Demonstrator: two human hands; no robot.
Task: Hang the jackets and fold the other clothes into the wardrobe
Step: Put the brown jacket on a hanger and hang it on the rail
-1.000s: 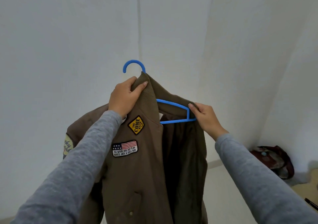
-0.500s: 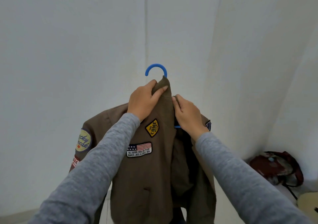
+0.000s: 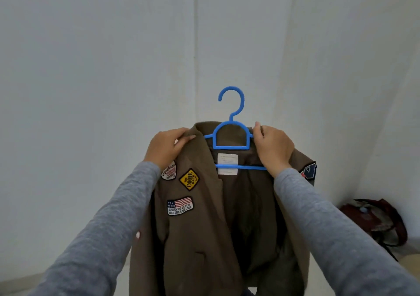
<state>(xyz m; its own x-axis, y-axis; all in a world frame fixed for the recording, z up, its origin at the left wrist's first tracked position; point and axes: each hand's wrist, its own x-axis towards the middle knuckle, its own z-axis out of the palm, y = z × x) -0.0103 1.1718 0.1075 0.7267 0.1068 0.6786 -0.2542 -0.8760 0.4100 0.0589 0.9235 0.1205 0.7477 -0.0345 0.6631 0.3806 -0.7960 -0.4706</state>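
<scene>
The hands, together at the collar a moment ago, now sit apart. The left hand (image 3: pixel 168 147) pinches the brown jacket (image 3: pixel 204 227) at nine o'clock of the blue hanger (image 3: pixel 230 136). The right hand (image 3: pixel 273 148) grips the shoulder at three o'clock, perhaps the hanger too. The jacket looks seated, ready for hanging.

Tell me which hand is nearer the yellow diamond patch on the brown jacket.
Left. The left hand grips the brown jacket just above its yellow diamond patch; the right hand holds the opposite shoulder.
</scene>
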